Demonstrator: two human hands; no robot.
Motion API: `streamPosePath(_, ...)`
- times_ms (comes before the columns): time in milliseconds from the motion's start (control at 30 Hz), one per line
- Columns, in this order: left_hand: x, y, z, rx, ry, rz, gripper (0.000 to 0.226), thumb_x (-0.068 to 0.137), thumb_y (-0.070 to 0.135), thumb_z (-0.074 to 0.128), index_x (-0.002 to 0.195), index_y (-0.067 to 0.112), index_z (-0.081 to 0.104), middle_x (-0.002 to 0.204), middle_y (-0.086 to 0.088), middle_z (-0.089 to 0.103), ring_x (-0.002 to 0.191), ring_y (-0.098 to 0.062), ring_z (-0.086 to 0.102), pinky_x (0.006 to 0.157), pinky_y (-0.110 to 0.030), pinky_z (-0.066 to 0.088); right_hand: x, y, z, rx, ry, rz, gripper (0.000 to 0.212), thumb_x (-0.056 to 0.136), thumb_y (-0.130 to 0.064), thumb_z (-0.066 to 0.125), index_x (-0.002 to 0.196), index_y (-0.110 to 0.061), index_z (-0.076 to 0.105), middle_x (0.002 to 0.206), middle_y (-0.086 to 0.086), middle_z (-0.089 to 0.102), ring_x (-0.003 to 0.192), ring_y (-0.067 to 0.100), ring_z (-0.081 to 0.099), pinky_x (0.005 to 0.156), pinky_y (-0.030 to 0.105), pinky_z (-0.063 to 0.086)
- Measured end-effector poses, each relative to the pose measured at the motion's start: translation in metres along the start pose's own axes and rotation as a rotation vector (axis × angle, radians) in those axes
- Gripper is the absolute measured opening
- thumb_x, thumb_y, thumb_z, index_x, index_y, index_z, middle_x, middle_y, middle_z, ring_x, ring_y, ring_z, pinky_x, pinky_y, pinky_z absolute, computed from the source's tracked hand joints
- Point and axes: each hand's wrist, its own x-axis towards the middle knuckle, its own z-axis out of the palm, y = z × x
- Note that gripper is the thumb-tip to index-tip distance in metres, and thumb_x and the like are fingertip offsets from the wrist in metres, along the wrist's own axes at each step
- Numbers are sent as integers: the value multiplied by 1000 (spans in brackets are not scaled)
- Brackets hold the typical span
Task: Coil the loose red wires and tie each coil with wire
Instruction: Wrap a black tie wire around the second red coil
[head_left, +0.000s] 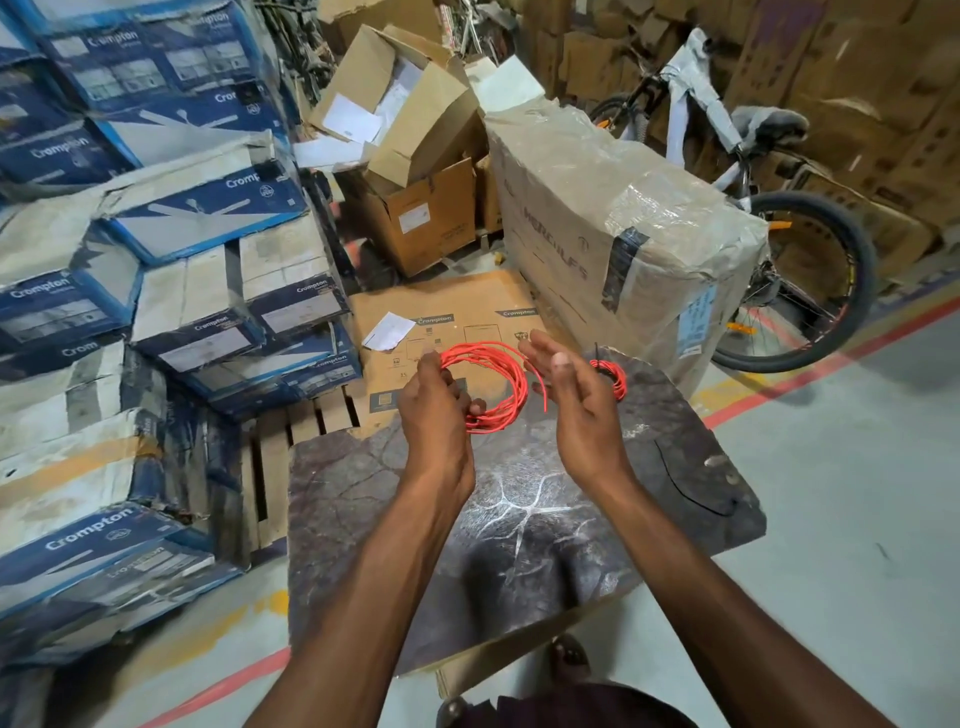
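A dark stone tabletop (519, 545) lies close below the person. Above its middle, the left hand (434, 410) holds a red wire coil (506, 374); its grip is narrow, with the fingers curled round the coil's left side. The right hand (576, 395) is raised above the tabletop's far right part, just beside the coil, its grip wide, fingers straight and palm turned toward the coil. A loose end (540, 387) of the red wire hangs between the coil and that palm. On the tabletop's far right corner rests a smaller red coil (615, 376), bound by a black tie (597, 356). Beyond the tabletop's far edge lies a flat carton (457, 322), and farther right a wrapped carton (623, 234) and a bicycle (810, 280). Left of the tabletop, blue boxes (156, 234) are stacked.
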Motion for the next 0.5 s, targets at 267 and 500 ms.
streamPosePath(267, 8, -34, 8, 67, -17, -25, 39, 106, 24, 43, 68, 21, 34, 49, 11, 19, 42, -8, 18, 42, -23, 27, 14, 35, -45, -90, 70, 72, 29, 111, -26, 44, 118, -16, 71, 112, 0, 76, 106, 11, 72, 88, 33, 60)
streamPosePath(500, 12, -68, 14, 85, -37, -72, 40, 106, 23, 44, 68, 23, 34, 52, 11, 20, 43, -8, 18, 41, -22, 25, -8, 111, -93, -167, 155, 344, 18, 104, -18, 60, 97, -26, 74, 89, 0, 76, 77, 10, 68, 63, 24, 56)
